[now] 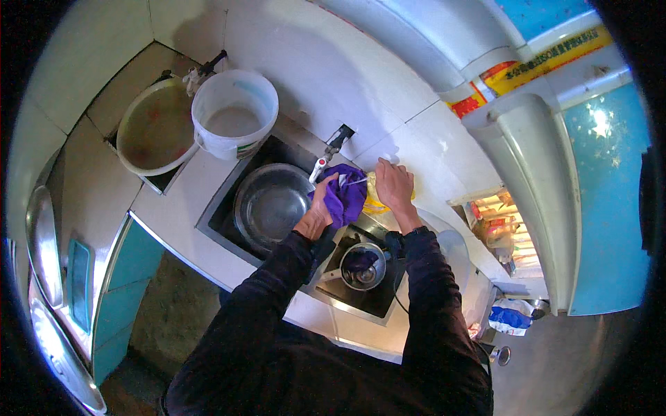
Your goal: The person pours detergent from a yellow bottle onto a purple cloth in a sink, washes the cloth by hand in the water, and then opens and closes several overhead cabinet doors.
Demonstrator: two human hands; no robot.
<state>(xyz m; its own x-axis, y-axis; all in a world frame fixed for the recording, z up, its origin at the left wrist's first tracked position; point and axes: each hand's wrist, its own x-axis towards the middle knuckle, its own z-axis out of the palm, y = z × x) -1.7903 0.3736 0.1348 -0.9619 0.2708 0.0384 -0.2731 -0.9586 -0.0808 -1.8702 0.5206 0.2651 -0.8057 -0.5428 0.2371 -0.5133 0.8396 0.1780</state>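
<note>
My left hand [316,212] grips a purple bag or cloth [347,196], held up between the sink and the stove. A thin pale strip [356,182] runs from its white inner part towards my right hand [394,184]. The fingers of that hand are curled in front of a yellow bag [375,200], and their tips are hidden, so what they hold is unclear. Below the hands, a small metal pot [375,283] with a pale handle stands on the stove, with something dark inside. To the left, a wide metal basin [276,210] rests in the sink.
A tap [321,165] juts from the wall close to my left hand. At the back left stand a white plastic bucket [237,140] and a large round tub [156,125] of murky water. A black cable [399,304] hangs right of the pot. A range hood [525,156] overhangs the right.
</note>
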